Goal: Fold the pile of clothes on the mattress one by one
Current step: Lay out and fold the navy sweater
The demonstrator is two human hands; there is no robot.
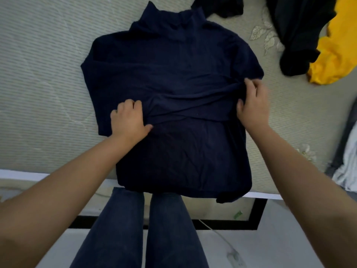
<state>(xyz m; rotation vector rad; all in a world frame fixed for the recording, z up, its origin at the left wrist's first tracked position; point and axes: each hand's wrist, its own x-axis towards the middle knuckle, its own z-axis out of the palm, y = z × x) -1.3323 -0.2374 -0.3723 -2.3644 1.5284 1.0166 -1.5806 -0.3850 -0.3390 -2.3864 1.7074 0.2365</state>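
A navy high-neck top (170, 60) lies spread flat on the beige mattress (42, 74), collar away from me and hem hanging over the near edge. Both sleeves are folded across its middle in a band. My left hand (128, 120) lies on the left end of that band, fingers curled into the cloth. At the band's right end my right hand (253, 103) pinches the folded sleeve between thumb and fingers.
A black garment (297, 33) and a yellow one (336, 55) lie heaped at the far right of the mattress, with more dark cloth (220, 6) near the top. White and grey fabric (347, 163) sits at the right edge. My legs stand against the mattress's near edge.
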